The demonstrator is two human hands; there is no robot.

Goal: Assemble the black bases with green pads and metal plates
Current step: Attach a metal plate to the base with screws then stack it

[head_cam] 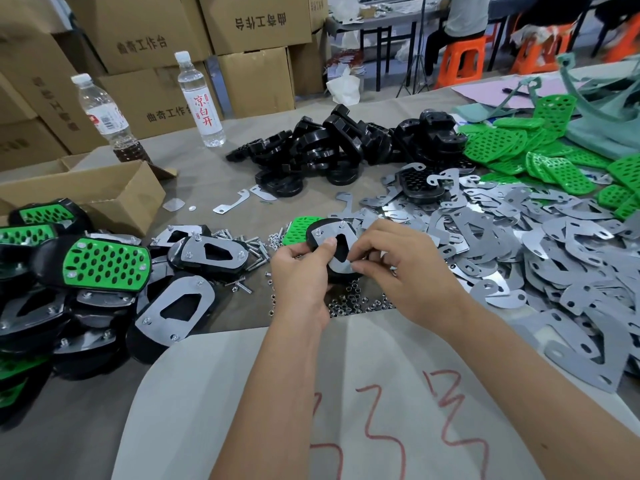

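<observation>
The table (214, 174) carries heaps of black bases (332, 147), green pads (540, 157), metal plates (540, 244), nuts (356, 301), two bottles (199, 98) and a cardboard box (97, 192).

Assembly workshop: stacked cartons (145, 32), heaps of metal plates (554, 258).

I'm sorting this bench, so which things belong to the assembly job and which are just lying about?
Job: black bases; green pads; metal plates; nuts; screws; held assembly; finished units.
Lying about: water bottles; cardboard boxes; orange stools.
</observation>
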